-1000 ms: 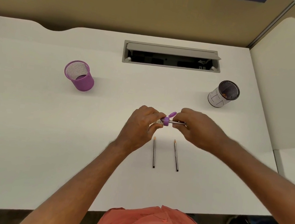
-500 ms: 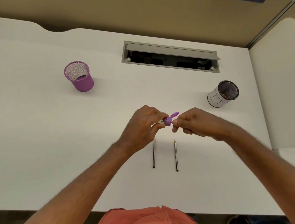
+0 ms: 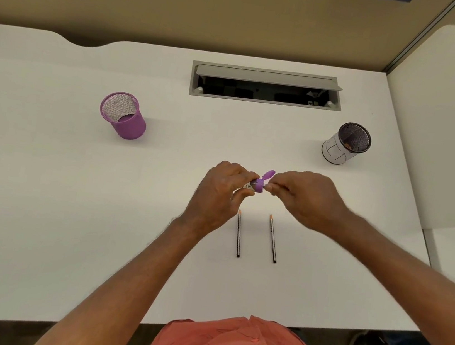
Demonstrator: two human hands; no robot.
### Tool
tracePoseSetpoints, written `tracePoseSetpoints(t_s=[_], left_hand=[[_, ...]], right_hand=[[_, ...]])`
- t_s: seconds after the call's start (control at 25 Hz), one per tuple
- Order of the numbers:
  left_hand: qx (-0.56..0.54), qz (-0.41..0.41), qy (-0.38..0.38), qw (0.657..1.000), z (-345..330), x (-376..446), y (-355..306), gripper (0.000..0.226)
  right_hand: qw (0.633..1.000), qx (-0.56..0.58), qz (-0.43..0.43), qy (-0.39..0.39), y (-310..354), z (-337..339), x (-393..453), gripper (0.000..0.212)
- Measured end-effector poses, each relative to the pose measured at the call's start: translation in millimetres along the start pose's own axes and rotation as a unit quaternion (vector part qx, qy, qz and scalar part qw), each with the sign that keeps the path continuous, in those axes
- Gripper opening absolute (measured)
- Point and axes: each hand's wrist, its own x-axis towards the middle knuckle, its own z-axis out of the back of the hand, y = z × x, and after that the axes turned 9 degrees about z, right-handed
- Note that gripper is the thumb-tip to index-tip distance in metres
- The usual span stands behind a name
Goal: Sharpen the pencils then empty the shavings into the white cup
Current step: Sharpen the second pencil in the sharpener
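One pencil, mostly hidden inside right hand (image 3: 308, 200).

Purple mesh cup (image 3: 124, 115) far left on desk (image 3: 42, 190); open cable tray (image 3: 266, 87) at back

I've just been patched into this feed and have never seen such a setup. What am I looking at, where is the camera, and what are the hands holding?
There is no machine here: a person works with two bare hands. The single picture comes from a wide-angle camera on the person's head, looking forward and down at a white desk. The left hand grips a small purple sharpener with its lid flipped open. The right hand pinches something at the sharpener's mouth, most likely a pencil, though the fingers hide it. Two pencils lie side by side on the desk below the hands, tips pointing away. A purple mesh cup stands far left, the white cup far right, and a grey cable hatch sits open at the back.
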Motion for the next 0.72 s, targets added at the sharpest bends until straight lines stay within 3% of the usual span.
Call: tracePoseSetpoints(t_s=[0.04,0.08,0.12,0.16,0.24,0.32,0.36,0.44,0.48,0.52,0.6,0.68,0.72], left_hand=[[0.004,-0.004,0.003,1.0,0,-1,0,0.026],[0.008,-0.007,0.008,1.0,1,-1,0,0.026],[0.011,-0.009,0.013,1.0,1,-1,0,0.026],[0.012,-0.007,0.017,1.0,2,-1,1,0.026],[0.006,0.005,0.023,1.0,3,-1,4,0.027],[-0.003,0.01,0.032,0.999,2,0,6,0.027],[-0.009,0.012,0.036,0.999,2,0,6,0.027],[-0.022,0.015,0.045,0.999,0,-1,7,0.026],[-0.027,0.016,0.047,0.998,0,-1,6,0.026],[-0.032,0.016,0.044,0.998,-1,-2,6,0.026],[-0.03,0.018,0.027,0.999,-2,-3,6,0.026],[-0.016,0.013,0.009,1.0,-2,-5,6,0.026],[-0.008,0.006,0.007,1.0,-2,-5,6,0.027]], right_hand=[[0.985,0.152,-0.061,0.064,-4,4,5,0.039],[0.943,0.295,-0.111,0.108,-7,8,9,0.039],[0.907,0.378,-0.137,0.129,-8,11,12,0.038],[0.902,0.39,-0.134,0.129,-8,12,14,0.037],[0.949,0.291,-0.091,0.084,-6,8,10,0.026],[0.991,0.13,0.016,0.003,-3,1,0,0.01],[0.996,0.025,0.079,-0.043,-3,-3,-4,0.005],[0.954,-0.196,0.174,-0.149,-4,-12,-13,0.01],[0.928,-0.253,0.201,-0.185,-3,-13,-16,0.016],[0.918,-0.274,0.206,-0.202,-1,-12,-17,0.02],[0.946,-0.228,0.166,-0.163,5,-11,-12,0.025],[0.998,-0.047,0.021,-0.024,8,-1,-1,0.035],[0.991,0.102,-0.065,0.049,8,5,6,0.038]])
